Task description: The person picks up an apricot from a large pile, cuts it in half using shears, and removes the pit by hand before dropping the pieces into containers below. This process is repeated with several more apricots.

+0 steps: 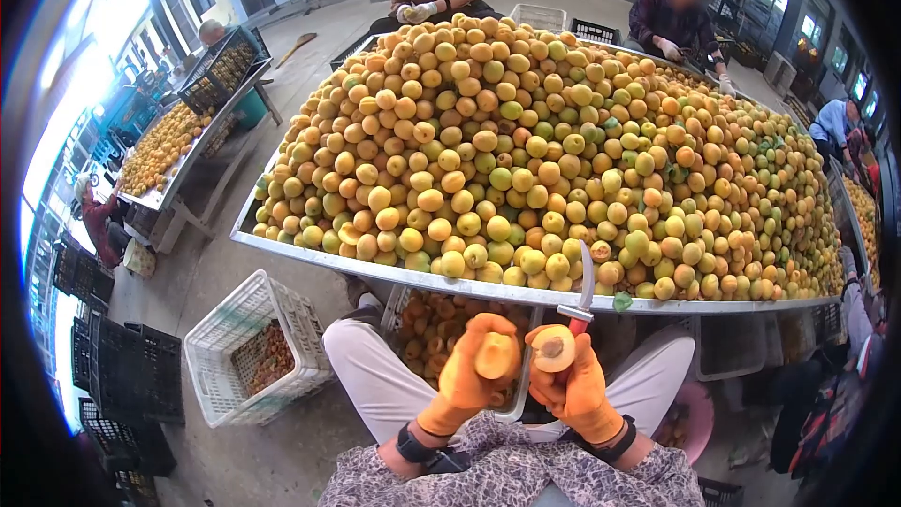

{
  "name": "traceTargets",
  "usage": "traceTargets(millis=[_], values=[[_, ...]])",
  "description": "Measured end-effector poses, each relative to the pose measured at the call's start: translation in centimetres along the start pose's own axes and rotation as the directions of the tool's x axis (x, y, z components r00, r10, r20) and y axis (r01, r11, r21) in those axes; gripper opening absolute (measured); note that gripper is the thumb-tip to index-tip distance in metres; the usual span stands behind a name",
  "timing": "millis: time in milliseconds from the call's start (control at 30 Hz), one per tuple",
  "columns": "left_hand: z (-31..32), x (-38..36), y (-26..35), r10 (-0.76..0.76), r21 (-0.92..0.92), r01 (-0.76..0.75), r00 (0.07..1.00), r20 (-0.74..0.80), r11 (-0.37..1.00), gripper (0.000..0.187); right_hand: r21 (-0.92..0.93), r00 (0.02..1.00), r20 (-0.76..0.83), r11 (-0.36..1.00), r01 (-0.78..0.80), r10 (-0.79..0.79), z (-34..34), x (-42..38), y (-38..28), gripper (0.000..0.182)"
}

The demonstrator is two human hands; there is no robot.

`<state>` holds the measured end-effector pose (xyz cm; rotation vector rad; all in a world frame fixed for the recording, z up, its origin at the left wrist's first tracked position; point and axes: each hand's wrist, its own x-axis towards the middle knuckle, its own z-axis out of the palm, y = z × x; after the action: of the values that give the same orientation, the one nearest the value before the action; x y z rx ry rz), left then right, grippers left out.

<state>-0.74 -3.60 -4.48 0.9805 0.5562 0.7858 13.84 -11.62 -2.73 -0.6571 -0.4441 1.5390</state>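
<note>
My left hand [462, 377], in an orange glove, is closed around an apricot half [496, 357]. In my right hand [580, 392], gloved the same way, are a knife [587, 278] and another apricot half [554, 349]. The knife's curved blade points up, and its red handle is partly hidden by my fingers. A brown pit sits in the cut face of the right half. Both hands are above a crate [399, 305] of apricot halves between my knees. Beyond them, a large heap of whole apricots [497, 150] covers a metal-edged table [413, 272].
A white crate [211, 366] with apricot pits stands on the floor to my left, near stacked black crates [141, 366]. A pink basin [696, 418] is by my right knee. Two people with gloved hands sit across the table; others are farther off.
</note>
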Motion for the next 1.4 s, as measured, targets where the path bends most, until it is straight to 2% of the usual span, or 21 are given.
traceTargets(millis=[33,67,133,200,267,400,467,500,533,600,633,667,733,800,867,933,1000,1033,1100,1333,1400], values=[[-0.5,-0.1,0.2,-0.100,-0.294,0.096,0.995,0.001,0.951,0.046,0.016,1.000,-0.017,1.000,-0.015,0.016,-0.2,0.0,0.1,0.070],[-1.8,-0.2,-0.1,-0.168,-0.323,0.160,0.986,0.004,0.933,0.054,0.015,1.000,-0.016,1.000,-0.021,0.021,-0.2,-0.1,0.0,0.070],[-2.6,-0.4,1.0,-0.243,-0.393,0.228,0.970,0.012,0.891,0.061,-0.105,0.999,0.025,0.994,0.041,-0.038,-0.2,-0.2,-0.3,0.069],[-3.2,-0.3,1.0,-0.270,-0.416,0.251,0.963,0.015,0.874,0.063,-0.053,0.996,0.078,0.998,0.037,-0.033,-0.6,0.1,-0.2,0.070],[-3.8,-0.6,1.2,-0.296,-0.437,0.270,0.955,0.009,0.858,0.065,-0.133,0.996,0.067,0.989,0.059,-0.050,-0.3,0.3,-0.4,0.070],[-4.5,-1.0,0.9,-0.342,-0.414,0.311,0.940,0.001,0.855,0.066,-0.109,0.997,0.074,0.994,0.017,-0.009,0.0,0.5,-0.5,0.075],[-5.2,-1.3,0.1,-0.248,-0.226,0.231,0.968,-0.047,0.946,0.062,-0.112,0.997,0.073,0.994,0.002,0.007,-0.4,0.4,-0.5,0.075],[-4.2,-1.4,1.1,-0.219,-0.162,0.195,0.964,-0.148,0.967,0.055,-0.081,0.995,0.090,0.996,-0.043,0.051,-0.8,0.3,-0.4,0.072],[-4.5,-1.2,0.8,-0.222,-0.165,0.198,0.965,-0.140,0.966,0.055,-0.049,0.990,0.108,0.995,-0.089,0.094,-1.1,0.2,-0.3,0.070],[-5.9,-0.3,-0.4,0.024,0.247,0.012,0.989,-0.146,0.969,0.044,-0.047,0.990,0.110,0.996,-0.079,0.084,-1.3,0.0,-0.3,0.066],[-5.7,0.2,-0.4,0.354,0.664,-0.207,0.931,-0.093,0.719,0.025,-0.052,0.992,0.105,0.996,-0.071,0.076,-1.3,0.0,-0.4,0.066],[-5.3,0.1,-0.4,0.354,0.663,-0.209,0.931,-0.090,0.719,0.025,-0.056,0.993,0.099,0.996,-0.063,0.068,-1.3,0.1,-0.4,0.066],[-2.6,-0.4,2.4,0.360,0.735,-0.249,0.933,0.007,0.631,0.016,-0.100,0.995,0.081,0.994,-0.052,0.060,-0.5,0.0,-0.9,0.066],[-1.8,-0.7,3.0,0.186,0.542,-0.222,0.975,0.120,0.811,0.017,-0.149,0.996,0.071,0.988,-0.043,0.054,-0.4,0.0,-1.0,0.065],[-0.1,-1.1,3.1,0.071,0.340,-0.097,0.994,0.087,0.935,0.016,-0.264,0.998,0.067,0.964,-0.004,0.023,-1.1,0.1,-0.8,0.065],[0.6,-0.7,2.2,0.111,0.389,-0.138,0.989,0.093,0.911,0.015,-0.277,0.997,0.068,0.961,-0.023,0.044,-1.2,-0.2,-1.4,0.059],[1.2,-0.5,1.4,0.202,0.344,-0.189,0.979,-0.001,0.920,0.015,-0.407,0.999,0.028,0.913,-0.015,0.029,-1.0,-0.5,-1.7,0.057],[1.3,-0.5,1.2,0.199,0.345,-0.188,0.980,0.004,0.920,0.015,-0.397,0.998,0.038,0.917,-0.029,0.048,-1.1,-0.7,-2.1,0.057],[1.3,-0.4,1.2,0.210,0.460,-0.204,0.977,0.039,0.864,0.015,-0.399,0.998,0.051,0.917,-0.001,0.023,-1.2,-1.0,-2.3,0.056],[3.0,1.5,1.2,0.150,0.527,-0.270,0.954,0.259,0.806,0.010,-0.438,0.999,-0.026,0.898,0.024,-0.040,-2.5,-2.6,-2.8,0.053],[3.7,2.1,-0.1,0.082,0.502,-0.211,0.960,0.267,0.838,0.006,-0.494,0.992,-0.051,0.866,0.077,-0.118,-3.5,-3.1,-2.7,0.053]])
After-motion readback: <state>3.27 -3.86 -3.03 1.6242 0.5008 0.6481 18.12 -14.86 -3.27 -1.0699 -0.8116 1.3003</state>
